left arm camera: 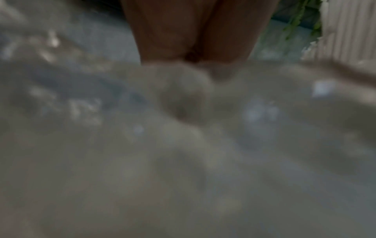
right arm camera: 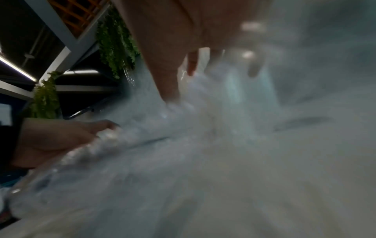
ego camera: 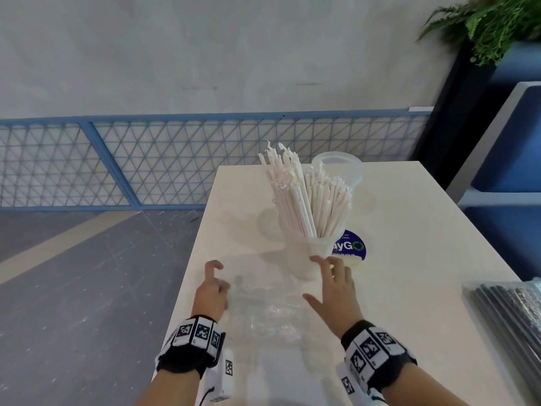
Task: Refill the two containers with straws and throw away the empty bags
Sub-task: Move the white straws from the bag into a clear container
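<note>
A clear container (ego camera: 304, 259) packed with white wrapped straws (ego camera: 301, 194) stands mid-table. Behind it sits a second clear container (ego camera: 339, 168), which looks empty. An empty clear plastic bag (ego camera: 263, 306) lies crumpled on the table between my hands. My left hand (ego camera: 218, 276) curls its fingers on the bag's left edge; the right wrist view shows that left hand (right arm camera: 61, 138) gripping bunched plastic. My right hand (ego camera: 325, 276) is spread over the bag's right side, beside the full container. Both wrist views are blurred, filled by the bag (left arm camera: 183, 128).
A sealed bag of black straws (ego camera: 509, 312) lies at the right table edge. A blue round sticker (ego camera: 351, 247) sits on the white table (ego camera: 409, 215). A blue mesh fence (ego camera: 117, 159) and floor lie left; a plant (ego camera: 494, 22) and blue shelving stand right.
</note>
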Motion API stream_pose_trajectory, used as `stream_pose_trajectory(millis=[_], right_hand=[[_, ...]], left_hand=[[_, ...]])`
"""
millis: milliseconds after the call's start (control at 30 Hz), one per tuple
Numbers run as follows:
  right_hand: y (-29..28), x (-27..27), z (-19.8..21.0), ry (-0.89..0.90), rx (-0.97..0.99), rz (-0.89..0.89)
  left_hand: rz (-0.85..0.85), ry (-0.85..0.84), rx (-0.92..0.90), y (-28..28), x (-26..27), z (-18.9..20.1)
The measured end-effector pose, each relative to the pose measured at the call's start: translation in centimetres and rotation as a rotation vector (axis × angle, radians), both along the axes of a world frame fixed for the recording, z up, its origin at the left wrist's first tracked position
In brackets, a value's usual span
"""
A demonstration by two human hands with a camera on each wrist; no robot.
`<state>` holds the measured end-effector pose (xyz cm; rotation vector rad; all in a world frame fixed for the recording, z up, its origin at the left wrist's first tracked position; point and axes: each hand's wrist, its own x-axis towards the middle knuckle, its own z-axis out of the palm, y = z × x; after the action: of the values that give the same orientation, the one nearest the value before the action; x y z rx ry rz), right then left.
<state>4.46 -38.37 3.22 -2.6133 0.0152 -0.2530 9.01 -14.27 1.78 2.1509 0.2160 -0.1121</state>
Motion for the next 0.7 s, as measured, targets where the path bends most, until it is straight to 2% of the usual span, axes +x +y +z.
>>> stream_pose_trajectory(millis=[133, 267, 333, 433, 467, 567, 700], right_hand=[[0.9, -1.3, -1.0, 0.025, -0.22, 0.102], [0.8, -1.8, -1.1, 0.017, -0.28, 0.103], [0.5, -2.0, -1.4, 0.074, -0.312, 0.083], [-0.3, -2.5, -1.2, 0.246, -0.374, 0.001], [-1.0, -2.6, -1.2, 0.294, -0.367, -0.029], [-4.0, -3.3, -2.1, 0.618, -0.335, -0.071], [-7.2, -4.3, -3.2, 0.739, -0.381, -0.071]], left_hand=[[-0.103, 0.03, -0.04, -1.6, -0.4, 0.5], [-0.013, 0.121, -0.331, -4.6, -0.7, 0.7], [0.012, 0.189, -0.464, -6.6, -0.8, 1.0], [-0.092, 0.26, -0.542, -9.4, -1.2, 1.4], [-0.151, 0.264, -0.529, -10.1, -1.4, 1.4], [-0.287, 0.217, -0.384, -11.5, -1.5, 1.1], [-0.284, 0.04, -0.093, -12.1, -0.8, 0.3]])
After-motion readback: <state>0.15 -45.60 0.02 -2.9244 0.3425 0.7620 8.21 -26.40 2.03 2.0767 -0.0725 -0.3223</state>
